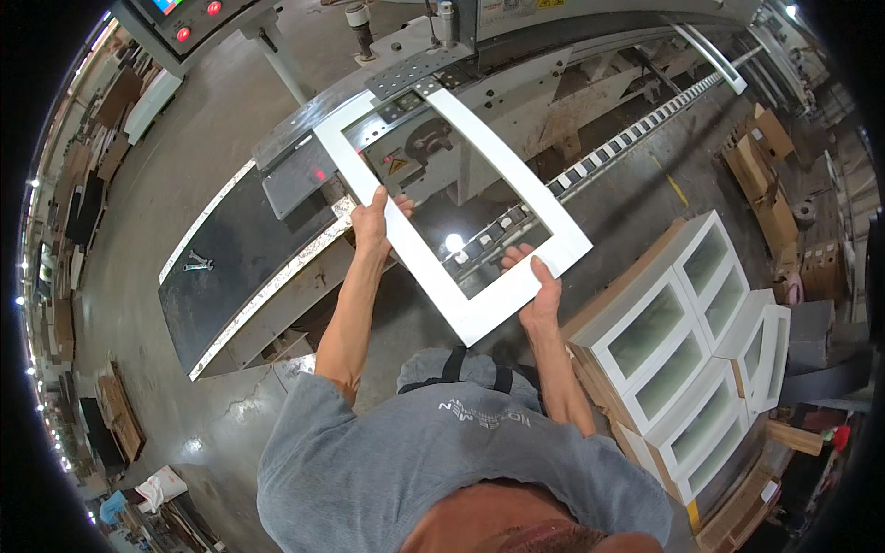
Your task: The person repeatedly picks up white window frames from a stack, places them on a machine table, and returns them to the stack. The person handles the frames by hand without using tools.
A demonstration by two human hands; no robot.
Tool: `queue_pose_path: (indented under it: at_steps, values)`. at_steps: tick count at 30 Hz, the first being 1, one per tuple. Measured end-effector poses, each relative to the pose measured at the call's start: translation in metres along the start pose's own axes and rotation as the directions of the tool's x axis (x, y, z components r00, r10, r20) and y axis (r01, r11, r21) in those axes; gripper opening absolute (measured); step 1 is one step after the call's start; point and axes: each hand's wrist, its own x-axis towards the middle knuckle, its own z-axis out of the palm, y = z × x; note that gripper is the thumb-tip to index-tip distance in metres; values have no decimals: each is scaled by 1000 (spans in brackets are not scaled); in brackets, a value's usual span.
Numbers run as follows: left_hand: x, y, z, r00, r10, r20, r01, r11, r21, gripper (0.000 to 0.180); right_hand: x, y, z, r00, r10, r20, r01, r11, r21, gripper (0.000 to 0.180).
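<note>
I hold a white rectangular door frame (pixel 429 274) tilted in front of my body, its far end at the metal plate of a machine (pixel 410 72). The machine parts show through its middle; a bright spot shines there, and I cannot tell whether a pane fills it. My left hand (pixel 373 223) grips the long left side, thumb on top and fingers reaching round the inner edge. At the near short side, close to the right corner, my right hand (pixel 541 293) is closed round the frame in the same way.
A roller conveyor rail (pixel 636 129) runs to the far right, with another white frame (pixel 714 60) on it. Stacked white frames (pixel 678 346) stand at the right beside cardboard (pixel 765 189). A dark side table (pixel 230 267) on the left bears wrenches (pixel 197 262). A control panel (pixel 189 28) is far left.
</note>
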Motion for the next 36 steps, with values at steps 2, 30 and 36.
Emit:
queue_pose_path:
  at_steps: [2,30,36]
  values:
    - [12,-9,19,1000,-3,1,3,998,-59,39,14,-15,-8,1000,-27,-1,27,999,-21,42]
    - [-33,-109,248,698,545,465,-700,381,604,27,-317,-38,-453,482,-62,-874,361,923,134,64]
    - [-245,-336,174,616,-482,624,-306,583,752,16,-400,-97,-636,124,77,-989,506,852,130,80]
